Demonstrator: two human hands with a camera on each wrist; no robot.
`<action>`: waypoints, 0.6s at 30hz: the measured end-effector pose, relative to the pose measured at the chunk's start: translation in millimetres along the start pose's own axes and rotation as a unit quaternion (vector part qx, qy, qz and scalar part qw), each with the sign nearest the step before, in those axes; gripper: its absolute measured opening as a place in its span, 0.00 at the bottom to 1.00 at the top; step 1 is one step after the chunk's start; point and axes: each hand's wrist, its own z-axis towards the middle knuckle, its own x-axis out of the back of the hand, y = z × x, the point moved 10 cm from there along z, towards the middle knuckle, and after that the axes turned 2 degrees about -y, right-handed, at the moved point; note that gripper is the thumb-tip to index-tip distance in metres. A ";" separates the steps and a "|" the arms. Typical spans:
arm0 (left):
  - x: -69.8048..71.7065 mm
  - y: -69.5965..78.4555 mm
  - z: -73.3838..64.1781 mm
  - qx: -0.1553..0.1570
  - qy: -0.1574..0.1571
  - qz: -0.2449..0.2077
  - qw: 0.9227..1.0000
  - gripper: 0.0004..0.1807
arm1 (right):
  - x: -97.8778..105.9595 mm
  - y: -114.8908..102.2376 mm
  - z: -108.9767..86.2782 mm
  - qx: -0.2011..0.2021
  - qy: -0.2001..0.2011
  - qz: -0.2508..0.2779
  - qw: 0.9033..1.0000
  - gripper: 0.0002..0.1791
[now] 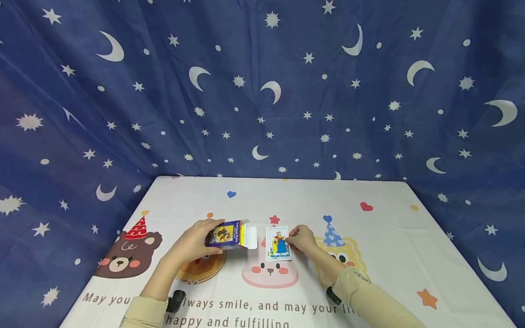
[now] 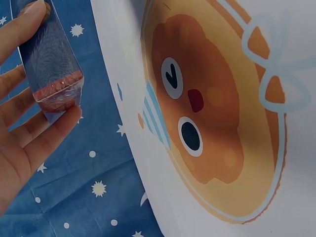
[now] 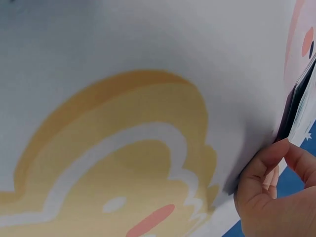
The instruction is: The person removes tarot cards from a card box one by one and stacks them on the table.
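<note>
My left hand (image 1: 193,243) grips a purple tarot card box (image 1: 223,234) from its left side, thumb and fingers on opposite edges. The box's white end flap (image 1: 251,238) stands out to the right, and a yellow strip shows at that end. In the left wrist view the box (image 2: 53,64) appears clear-wrapped over its end, with fingers (image 2: 54,131) around it. To the right, my right hand (image 1: 302,238) pinches the right edge of a small stack of tarot cards (image 1: 278,248), face up with a blue-robed figure on top. The stack's edge (image 3: 300,101) shows in the right wrist view.
The white tablecloth (image 1: 229,291) carries printed cartoon animals and lettering. A dark wrist strap piece (image 1: 176,300) sits by the left forearm, another (image 1: 333,295) by the right. Behind the table hangs a blue curtain (image 1: 262,127) with moons and stars.
</note>
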 end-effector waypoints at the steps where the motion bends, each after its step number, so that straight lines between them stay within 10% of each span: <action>1: -0.1 0.2 -0.2 -0.001 0.000 0.000 1.000 0.43 | 0.0 0.5 -0.3 -0.003 0.000 -0.001 1.000 0.08; 18: 0.8 1.3 2.2 -0.001 -0.004 -0.001 1.000 0.43 | -0.8 -0.8 -0.1 -0.009 -0.008 0.002 1.000 0.07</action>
